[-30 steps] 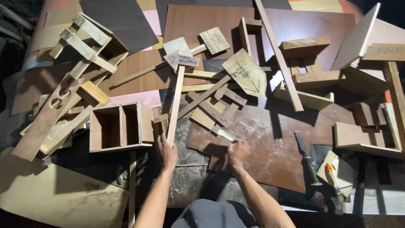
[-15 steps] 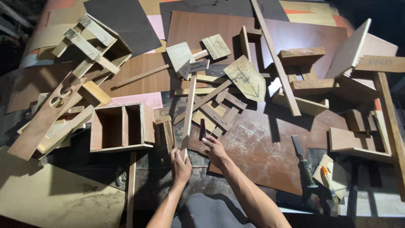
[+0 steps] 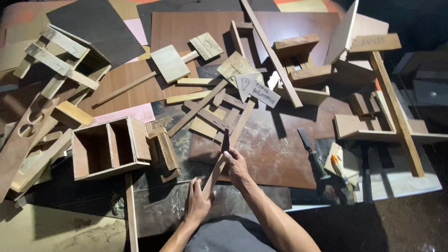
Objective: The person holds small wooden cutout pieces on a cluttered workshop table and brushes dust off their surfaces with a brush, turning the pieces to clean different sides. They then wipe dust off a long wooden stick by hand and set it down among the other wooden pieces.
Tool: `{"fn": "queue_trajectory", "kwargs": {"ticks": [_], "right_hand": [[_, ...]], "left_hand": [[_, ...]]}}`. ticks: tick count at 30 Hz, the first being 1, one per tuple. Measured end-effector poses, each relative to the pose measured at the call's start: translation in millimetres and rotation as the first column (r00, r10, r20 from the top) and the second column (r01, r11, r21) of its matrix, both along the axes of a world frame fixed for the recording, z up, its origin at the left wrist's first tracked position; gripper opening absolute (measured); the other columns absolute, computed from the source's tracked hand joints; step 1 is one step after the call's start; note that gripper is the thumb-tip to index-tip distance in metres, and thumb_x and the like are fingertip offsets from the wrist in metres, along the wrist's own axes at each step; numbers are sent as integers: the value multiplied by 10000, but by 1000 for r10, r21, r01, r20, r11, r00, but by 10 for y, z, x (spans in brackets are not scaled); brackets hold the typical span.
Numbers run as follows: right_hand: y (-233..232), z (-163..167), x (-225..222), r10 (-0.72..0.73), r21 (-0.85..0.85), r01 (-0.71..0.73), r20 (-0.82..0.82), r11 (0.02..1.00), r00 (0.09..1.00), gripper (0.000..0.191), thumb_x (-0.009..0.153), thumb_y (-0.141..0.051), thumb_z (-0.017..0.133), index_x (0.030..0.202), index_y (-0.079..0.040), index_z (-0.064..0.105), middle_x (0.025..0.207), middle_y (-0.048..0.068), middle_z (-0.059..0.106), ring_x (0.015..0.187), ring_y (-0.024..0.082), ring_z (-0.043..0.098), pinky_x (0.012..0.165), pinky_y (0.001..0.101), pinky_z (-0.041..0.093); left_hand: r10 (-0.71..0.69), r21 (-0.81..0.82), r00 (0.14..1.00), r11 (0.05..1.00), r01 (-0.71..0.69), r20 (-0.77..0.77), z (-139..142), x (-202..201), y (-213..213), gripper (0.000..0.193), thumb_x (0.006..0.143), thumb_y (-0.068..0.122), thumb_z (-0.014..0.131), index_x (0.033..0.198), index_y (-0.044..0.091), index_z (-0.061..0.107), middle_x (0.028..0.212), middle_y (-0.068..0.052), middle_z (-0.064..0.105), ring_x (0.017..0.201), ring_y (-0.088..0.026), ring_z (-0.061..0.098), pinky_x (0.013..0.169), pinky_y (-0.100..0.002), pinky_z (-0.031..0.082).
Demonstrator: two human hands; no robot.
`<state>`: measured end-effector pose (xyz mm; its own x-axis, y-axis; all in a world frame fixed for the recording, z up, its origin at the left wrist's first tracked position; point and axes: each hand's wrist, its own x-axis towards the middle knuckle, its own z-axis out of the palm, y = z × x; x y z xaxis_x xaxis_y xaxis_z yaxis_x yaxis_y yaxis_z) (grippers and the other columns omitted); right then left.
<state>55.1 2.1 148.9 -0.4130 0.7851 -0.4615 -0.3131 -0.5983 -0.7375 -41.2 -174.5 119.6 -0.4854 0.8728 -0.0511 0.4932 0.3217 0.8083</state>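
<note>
Nearest the camera, the left hand (image 3: 198,203) wraps its fingers closed round the near end of a long thin strip (image 3: 227,150) of pale wood. Just beyond, the right hand (image 3: 236,165) pinches the same strip partway along; a dark, narrow tool (image 3: 225,140) stands up from those fingers, though what it is cannot be told. The strip runs diagonally away to the right over a rust-brown, scuffed board (image 3: 270,149) on the counter (image 3: 406,179).

To handle it well, the strip should probably stay pressed flat against the board, the left hand steadying the near end while the right works close to its own grip, since so slender a piece would likely flex or skate.

Left of the hands sits an open box (image 3: 109,148) of raw plywood with one divider, square-edged and dusty. To the right lies a dark chisel (image 3: 310,151) near a small orange-tipped item too small to identify.

Further off, offcuts (image 3: 207,119) pile loosely: flat slats, a square tile (image 3: 170,63), blocks, a framed rack (image 3: 56,56) at far left. Smooth reddish laminate sheets (image 3: 196,30) lie beneath them at the far edge.
</note>
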Motion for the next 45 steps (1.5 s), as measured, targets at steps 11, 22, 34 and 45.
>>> {"fn": "queue_trajectory", "kwargs": {"ticks": [11, 22, 34, 45], "right_hand": [[-33, -214, 566, -133, -44, 160, 367, 986, 921, 254, 932, -177, 639, 1158, -65, 668, 1048, 31, 681, 928, 170, 671, 731, 333, 522], [188, -192, 1000, -185, 219, 81, 513, 972, 838, 318, 930, -133, 537, 1235, -45, 553, 991, 136, 672, 682, 191, 684, 581, 323, 522], [405, -275, 1099, -176, 389, -543, 898, 744, 402, 320, 992, -202, 702, 1308, -151, 722, 1069, 193, 748, 944, 302, 700, 841, 392, 547], [-179, 388, 955, 323, 642, -711, 634, 287, 703, 404, 1010, -56, 660, 1400, -159, 649, 1114, 103, 702, 931, 147, 672, 802, 270, 540]], "left_hand": [[-89, -328, 990, 937, 120, 107, -247, -269, -284, 329, 850, 332, 760, 1093, 124, 685, 850, -191, 768, 819, -369, 766, 698, -467, 595], [-94, -499, 924, 819, 284, 372, -133, -562, -923, 425, 738, 350, 861, 1047, 118, 685, 797, -120, 785, 681, -212, 722, 661, -385, 574], [-43, -274, 496, 790, 548, 867, 234, -519, -478, 375, 1041, 276, 483, 1375, 110, 509, 767, -32, 589, 484, -110, 577, 442, -271, 499], [-12, -44, 125, 898, 437, 992, 948, -481, -53, 603, 1011, 314, 525, 1514, 1, 414, 858, -97, 606, 466, -126, 559, 402, -243, 473]]}}
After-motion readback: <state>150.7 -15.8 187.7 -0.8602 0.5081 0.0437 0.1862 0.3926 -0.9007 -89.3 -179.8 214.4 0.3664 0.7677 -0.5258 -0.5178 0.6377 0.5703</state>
